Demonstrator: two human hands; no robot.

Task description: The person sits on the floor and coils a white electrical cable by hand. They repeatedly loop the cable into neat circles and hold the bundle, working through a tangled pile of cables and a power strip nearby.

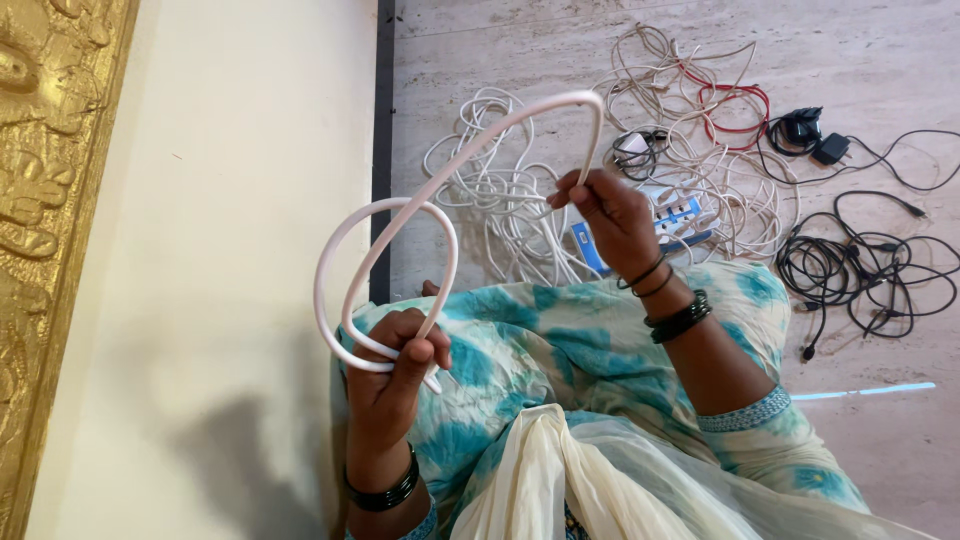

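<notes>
- Pale stone floor [880, 60] fills the far side of the view, a cream wall [230, 200] runs along the left, and a gilded carved frame [40, 200] edges the corner.
- Left hand [395, 365] is closed in a fist around a thick white round cable [385, 245], gripping the base of one finished loop that stands up above the knuckles.
- Right hand [605, 205] pinches the same cable further along between thumb and fingers, holding it raised, so the cord arches between the two hands (taut enough to keep its curve).
- Judging by that single loop, the coiling looks to be at an early turn; a second turn would call for the right hand to bring its stretch of cable across to the left fist.
- Behind the hands lie a tangle of thin white cords [510, 200], a red wire [735, 105], a white-and-blue power strip [670, 215], and black cables with adapters [850, 260].
- Teal-and-white patterned cloth [560, 350] covers the lap below.
</notes>
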